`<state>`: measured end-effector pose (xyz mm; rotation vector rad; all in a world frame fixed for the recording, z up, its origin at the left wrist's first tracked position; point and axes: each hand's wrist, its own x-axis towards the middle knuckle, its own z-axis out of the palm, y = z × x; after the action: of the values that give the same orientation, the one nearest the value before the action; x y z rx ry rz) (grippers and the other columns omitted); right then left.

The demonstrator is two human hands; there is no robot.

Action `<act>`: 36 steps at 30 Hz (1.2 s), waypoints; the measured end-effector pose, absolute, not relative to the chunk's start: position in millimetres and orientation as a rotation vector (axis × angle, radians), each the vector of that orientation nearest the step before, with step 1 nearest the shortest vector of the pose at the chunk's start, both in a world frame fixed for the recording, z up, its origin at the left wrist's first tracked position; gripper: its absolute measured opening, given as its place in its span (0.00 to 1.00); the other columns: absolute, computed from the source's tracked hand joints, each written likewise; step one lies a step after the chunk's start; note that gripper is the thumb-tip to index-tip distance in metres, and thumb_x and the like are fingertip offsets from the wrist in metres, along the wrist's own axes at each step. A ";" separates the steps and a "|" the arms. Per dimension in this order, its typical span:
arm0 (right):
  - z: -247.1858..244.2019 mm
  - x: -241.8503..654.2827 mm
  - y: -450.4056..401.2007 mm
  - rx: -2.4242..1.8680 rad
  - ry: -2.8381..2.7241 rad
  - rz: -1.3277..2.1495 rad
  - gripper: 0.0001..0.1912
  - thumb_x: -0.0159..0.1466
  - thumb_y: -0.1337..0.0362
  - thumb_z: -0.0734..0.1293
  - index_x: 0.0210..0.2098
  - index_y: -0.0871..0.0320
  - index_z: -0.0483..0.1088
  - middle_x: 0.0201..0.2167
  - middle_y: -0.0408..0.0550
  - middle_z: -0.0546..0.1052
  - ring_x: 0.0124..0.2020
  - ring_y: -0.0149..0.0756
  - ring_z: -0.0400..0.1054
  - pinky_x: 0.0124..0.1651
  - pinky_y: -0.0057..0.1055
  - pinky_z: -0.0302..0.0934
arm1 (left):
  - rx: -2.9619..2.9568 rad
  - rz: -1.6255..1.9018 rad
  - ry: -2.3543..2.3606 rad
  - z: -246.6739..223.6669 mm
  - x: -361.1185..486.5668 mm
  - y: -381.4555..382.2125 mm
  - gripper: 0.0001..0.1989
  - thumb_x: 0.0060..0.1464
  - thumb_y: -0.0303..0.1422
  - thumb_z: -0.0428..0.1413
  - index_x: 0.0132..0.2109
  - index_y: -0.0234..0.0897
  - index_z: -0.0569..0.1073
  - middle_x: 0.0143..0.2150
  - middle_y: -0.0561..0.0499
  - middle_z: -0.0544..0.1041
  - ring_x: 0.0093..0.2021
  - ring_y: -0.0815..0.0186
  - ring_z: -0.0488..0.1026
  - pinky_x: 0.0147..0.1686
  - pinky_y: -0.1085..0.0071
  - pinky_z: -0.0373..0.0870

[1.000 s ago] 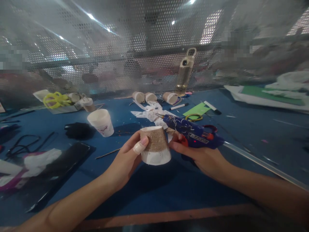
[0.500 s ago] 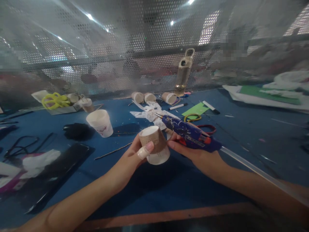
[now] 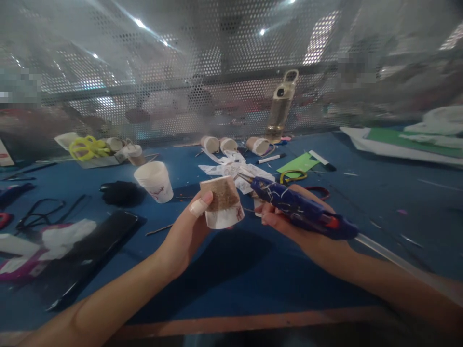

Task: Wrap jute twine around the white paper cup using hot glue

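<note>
My left hand is closed round a white paper cup, held upside down above the table. Brown twine wraps the cup's upper part, and the lower part is bare white. A band of tape or bandage covers my left thumb. In my right hand sits a blue hot glue gun, its nozzle pointing left, just beyond the cup. A clear glue stick sticks out of its back end. Between my right fingertips and the cup runs a thin strand that looks like twine.
Nested paper cups stand to the left. Crumpled white paper lies behind the cup. Several twine-wrapped cups and a tall bottle are along the back by the mesh screen. A black phone-like slab rests at left, scissors at right.
The held cup has tilted and turned, so its top opening or base no longer shows. My right hand and the glue gun have shifted right, a little away from the cup.
</note>
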<state>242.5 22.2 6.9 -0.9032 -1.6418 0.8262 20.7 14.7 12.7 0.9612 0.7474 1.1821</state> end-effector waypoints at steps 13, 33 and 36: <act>13.2 247.8 16.2 -0.678 -1.980 0.515 0.10 0.61 0.70 0.72 0.31 0.52 0.66 0.42 0.44 0.73 0.41 0.35 0.72 0.44 0.34 0.68 | 0.915 1.389 0.837 18.9 19.5 15.5 0.23 0.57 0.46 0.60 0.55 0.39 0.77 0.49 0.48 0.82 0.48 0.58 0.77 0.49 0.64 0.73; 8.7 258.3 15.6 -0.797 -2.078 0.561 0.12 0.60 0.70 0.68 0.26 0.53 0.60 0.24 0.37 0.67 0.23 0.29 0.61 0.28 0.31 0.54 | 1.075 1.389 0.747 15.2 15.1 13.0 0.25 0.62 0.47 0.54 0.61 0.39 0.71 0.42 0.45 0.82 0.41 0.58 0.77 0.38 0.65 0.72; 7.3 257.5 14.8 -0.788 -2.069 0.555 0.13 0.59 0.69 0.67 0.25 0.53 0.58 0.23 0.36 0.64 0.23 0.28 0.58 0.27 0.31 0.52 | 1.088 1.390 0.763 17.3 17.0 12.8 0.25 0.61 0.46 0.56 0.60 0.40 0.72 0.43 0.45 0.81 0.40 0.59 0.77 0.37 0.65 0.72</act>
<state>257.5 14.8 7.3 -0.7884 -2.0685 0.5549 17.0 12.8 17.3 1.0879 0.7631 1.3899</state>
